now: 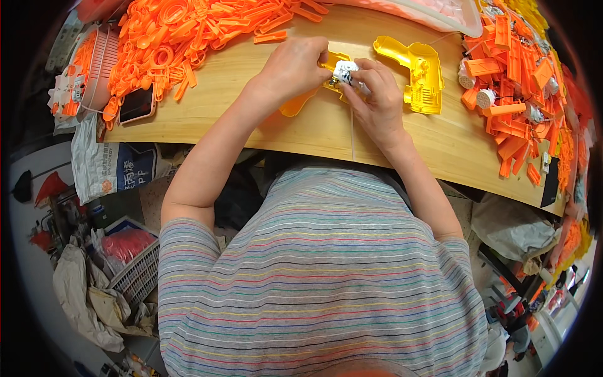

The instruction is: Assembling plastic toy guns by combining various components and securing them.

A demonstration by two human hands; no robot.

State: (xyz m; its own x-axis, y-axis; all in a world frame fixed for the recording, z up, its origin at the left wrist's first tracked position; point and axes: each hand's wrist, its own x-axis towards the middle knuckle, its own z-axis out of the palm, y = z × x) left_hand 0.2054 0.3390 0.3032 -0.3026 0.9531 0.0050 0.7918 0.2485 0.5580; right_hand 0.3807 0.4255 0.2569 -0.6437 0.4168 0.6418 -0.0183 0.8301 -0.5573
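Close to the middle of the table, a yellow plastic half-shell (295, 103) lies partly under my hands. My left hand (291, 68) has its fingers closed at the shell's upper edge. A small white part with a dark marking (345, 71) sits at the shell, pinched by the fingers of my right hand (380, 94). What lies beneath my fingertips is hidden. A thin pale cord (353, 135) runs from there toward the table's front edge. Just right of my right hand, another yellow half-shell (428, 66), shaped like a hair dryer, rests with its ribbed inside facing up.
Loose orange plastic parts (188, 28) are heaped at the far left, beside a phone (137, 104). Orange parts with white round pieces (512, 94) pile up on the right. A pale bin (449, 16) stands at the back. A basket (135, 273) is below left.
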